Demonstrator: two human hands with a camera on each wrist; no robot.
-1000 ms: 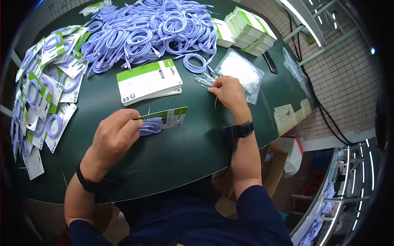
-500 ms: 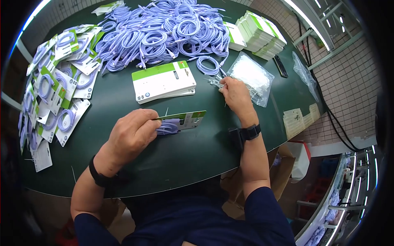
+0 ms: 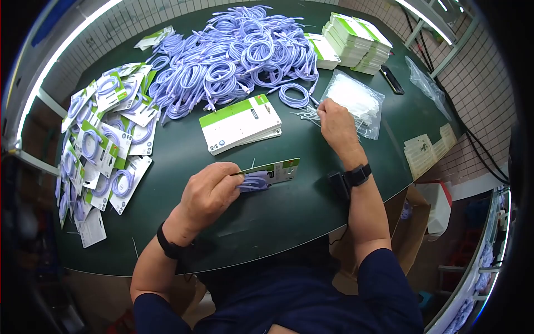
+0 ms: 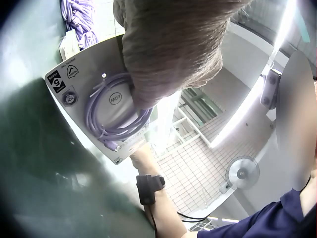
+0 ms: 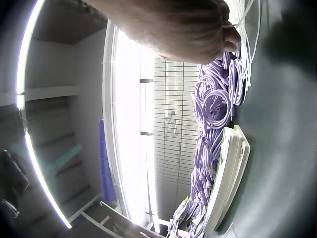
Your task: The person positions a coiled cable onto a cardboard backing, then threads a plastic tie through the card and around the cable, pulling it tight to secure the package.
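My left hand point(image 3: 208, 192) grips a green and white packaging card point(image 3: 285, 171) by one end, above the dark green table. A coiled lilac cable point(image 3: 253, 182) lies against that card; in the left wrist view the coil point(image 4: 91, 116) is on its printed face. One thin white cable tie point(image 3: 253, 162) pokes up past the card's upper edge. Across the table, my right hand point(image 3: 338, 125) pinches a white cable tie at the loose heap of cable ties point(image 3: 305, 116), its fingertips partly hidden. A clear bag of white ties point(image 3: 356, 94) lies just beyond those fingers.
Flat cards point(image 3: 239, 125) are stacked mid-table, before a large pile of lilac cables point(image 3: 239, 61). Finished-looking carded cables point(image 3: 105, 145) heap at the left. Card stacks point(image 3: 359, 44), a black slim object point(image 3: 392, 80) and a crumpled plastic bag point(image 3: 427, 86) occupy the back right.
The head view has shifted, so the whole scene sits further right. My left hand still holds the card with its cable; my right fingers stay among the loose ties, having moved only slightly.
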